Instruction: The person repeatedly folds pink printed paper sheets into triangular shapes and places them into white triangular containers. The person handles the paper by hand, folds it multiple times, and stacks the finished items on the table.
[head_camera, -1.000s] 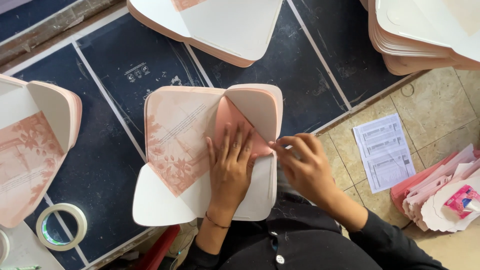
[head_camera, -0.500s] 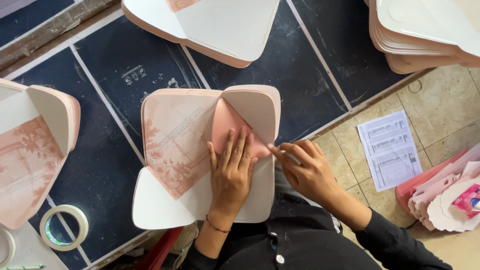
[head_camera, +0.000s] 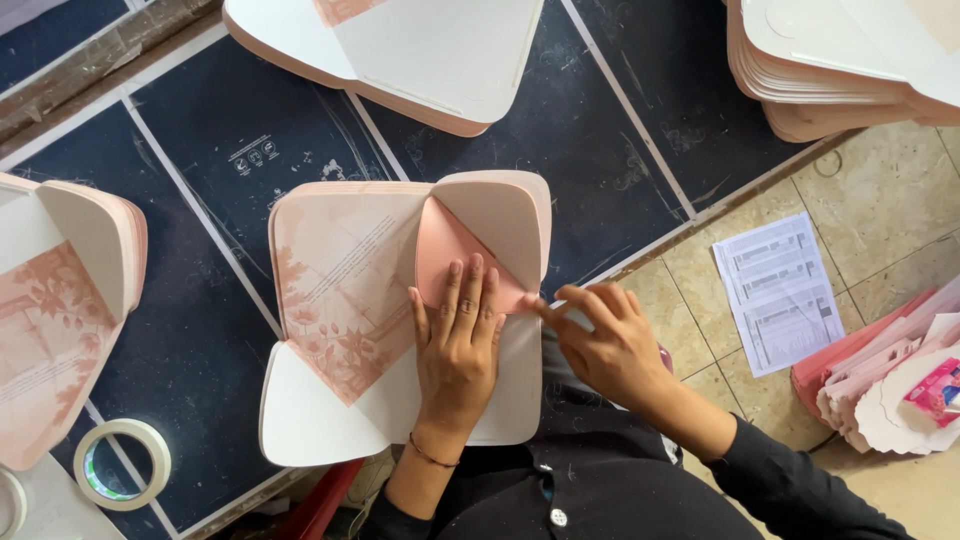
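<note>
Envelope stack lying centre frame on dark bench. Your left hand lying flat, fingers spread, pressing pink flap down; holding nothing. Your right hand narrowing to a pinch at flap's right corner, just beside white flap. Risk, as judged: left palm easing off and flap springing open; pinch dragging sideways, creasing crooked or shifting top sheet off stack. Tape roll sitting lower left, well apart.
</note>
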